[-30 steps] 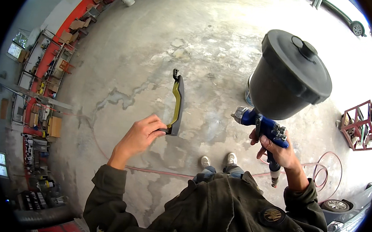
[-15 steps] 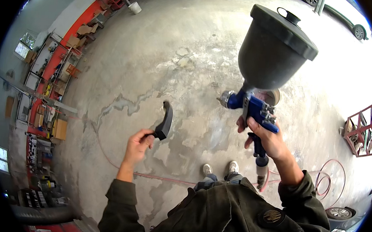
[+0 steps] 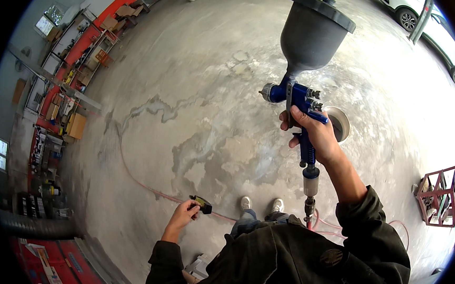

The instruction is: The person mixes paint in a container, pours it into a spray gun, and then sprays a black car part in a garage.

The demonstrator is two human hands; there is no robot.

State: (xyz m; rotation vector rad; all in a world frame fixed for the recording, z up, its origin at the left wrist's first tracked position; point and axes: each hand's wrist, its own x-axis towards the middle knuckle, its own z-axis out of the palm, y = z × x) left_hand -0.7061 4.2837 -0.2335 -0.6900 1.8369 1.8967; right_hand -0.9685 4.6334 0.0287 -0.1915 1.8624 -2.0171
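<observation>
My right hand (image 3: 318, 132) is wrapped round the grip of a blue spray gun (image 3: 299, 123), fingers at the trigger. A large dark paint cup (image 3: 314, 37) with a black lid sits on top of the gun, and its nozzle points left. Below the grip hang a clear-and-metal fitting (image 3: 310, 187) and a red air hose (image 3: 315, 220). Lower and to the left, my left hand (image 3: 183, 214) pinches a black car door handle (image 3: 203, 206) by one end. The handle is seen nearly end-on, its yellowish inner side showing; the fingers hide part of it.
A bucket (image 3: 339, 124) stands on the stained concrete floor (image 3: 201, 140) behind my right hand. The thin hose (image 3: 145, 186) runs across the floor. Shelves (image 3: 76, 73) line the left wall, a red metal rack (image 3: 437, 196) stands right, and a white car (image 3: 436, 30) is at far right.
My left hand has come down and nearer my body, turning the door handle so its inner side shows. The spray gun has shifted left and up in view. My view has turned somewhat.
</observation>
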